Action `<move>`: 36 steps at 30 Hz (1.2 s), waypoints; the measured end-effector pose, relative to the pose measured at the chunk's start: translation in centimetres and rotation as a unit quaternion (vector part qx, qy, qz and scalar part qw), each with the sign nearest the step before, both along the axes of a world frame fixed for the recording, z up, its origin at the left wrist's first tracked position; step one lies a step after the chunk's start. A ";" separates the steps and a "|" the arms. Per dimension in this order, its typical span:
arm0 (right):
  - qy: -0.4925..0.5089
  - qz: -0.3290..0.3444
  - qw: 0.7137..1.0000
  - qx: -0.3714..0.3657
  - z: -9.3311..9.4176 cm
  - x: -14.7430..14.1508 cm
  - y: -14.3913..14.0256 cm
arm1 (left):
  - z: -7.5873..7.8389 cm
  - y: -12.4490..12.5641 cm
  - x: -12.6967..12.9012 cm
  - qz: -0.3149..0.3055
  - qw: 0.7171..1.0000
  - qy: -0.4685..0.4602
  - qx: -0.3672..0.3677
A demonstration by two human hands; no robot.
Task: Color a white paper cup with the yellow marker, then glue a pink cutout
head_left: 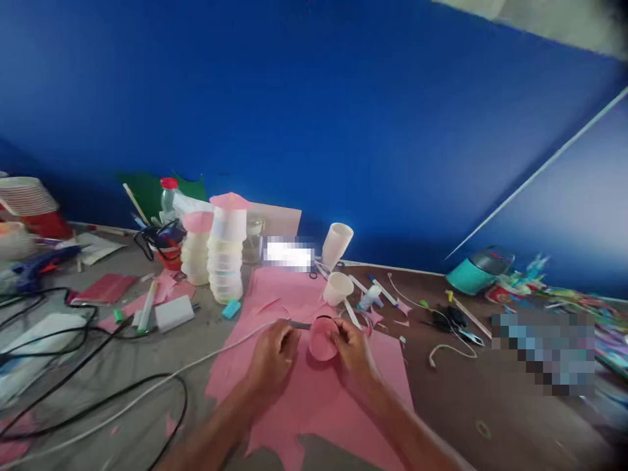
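1. In the head view, my right hand (350, 347) is closed on a round pink paper (321, 345), pinching it at the right side.
2. This paper is over the pink sheet (314, 405), between its left and right edges.
3. My left hand (273, 350) is curled near it; I cannot tell whether it grips something.
4. The tall cup (336, 247) stands near the table's (451, 418) far edge.

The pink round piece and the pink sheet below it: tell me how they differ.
The pink round piece is small, while the pink sheet is far larger. The round piece has a curved outline; the sheet has a jagged, cut edge at its near side. The round piece is in the right hand, whereas the sheet lies spread on the table. Both are pink.
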State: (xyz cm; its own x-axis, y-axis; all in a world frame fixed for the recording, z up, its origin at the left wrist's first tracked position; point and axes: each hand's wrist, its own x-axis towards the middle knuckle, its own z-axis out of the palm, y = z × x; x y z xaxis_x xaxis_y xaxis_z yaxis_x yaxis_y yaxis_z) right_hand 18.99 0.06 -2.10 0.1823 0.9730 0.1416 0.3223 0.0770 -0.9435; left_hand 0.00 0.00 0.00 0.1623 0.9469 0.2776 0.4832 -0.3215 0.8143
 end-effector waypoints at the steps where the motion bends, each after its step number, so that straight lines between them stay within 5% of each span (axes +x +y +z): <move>1: -0.006 0.005 1.000 0.003 0.2 -0.1 0.0 | 0.0 0.0 0.0 0.003 1.000 0.001 -0.003; 6: -0.050 0.036 0.998 0.017 0.8 -0.1 0.3 | -0.1 0.0 0.1 0.012 0.999 0.006 0.031; 12: -0.128 0.062 0.989 0.024 2.3 -0.1 2.2 | -0.3 -0.2 0.2 0.011 0.984 0.034 0.173; 22: -0.246 0.085 0.962 0.085 4.1 -5.5 6.7 | 0.4 -0.8 0.5 -0.008 0.963 0.052 0.263; 29: -0.336 -0.001 0.933 0.127 6.3 -0.4 6.3 | -0.4 -0.5 0.6 -0.024 0.961 0.078 0.266; 36: -0.316 0.000 0.941 0.123 5.3 1.9 7.4 | -0.9 -0.5 0.6 -0.038 0.967 0.080 0.240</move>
